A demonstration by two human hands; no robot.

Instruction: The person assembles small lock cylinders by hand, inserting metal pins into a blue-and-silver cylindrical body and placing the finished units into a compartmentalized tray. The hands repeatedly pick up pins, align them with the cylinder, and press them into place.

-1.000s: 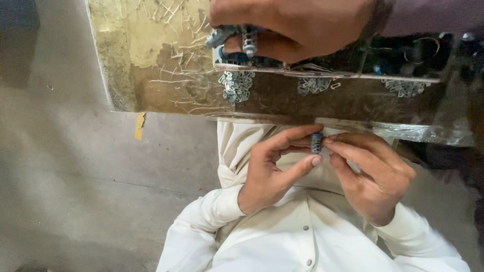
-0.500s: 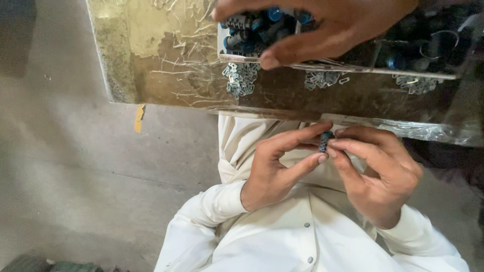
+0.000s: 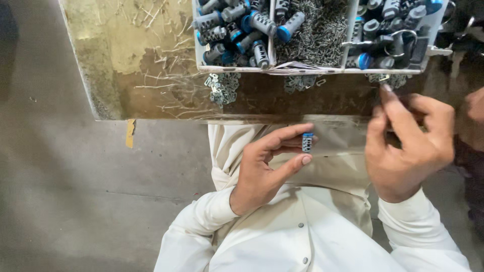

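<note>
This looks like an assembly step: small metal clips get fitted onto a grey plug. The left hand [image 3: 262, 171] pinches the blue-capped plug [image 3: 307, 142] between thumb and fingertips, just off the near edge of the bench [image 3: 151, 75]. The right hand [image 3: 408, 146], fingers loosely spread and empty as far as shows, reaches toward the clips [image 3: 385, 79] at the tray's [image 3: 312, 70] near rim. A careful pinch on one clip seems called for.
</note>
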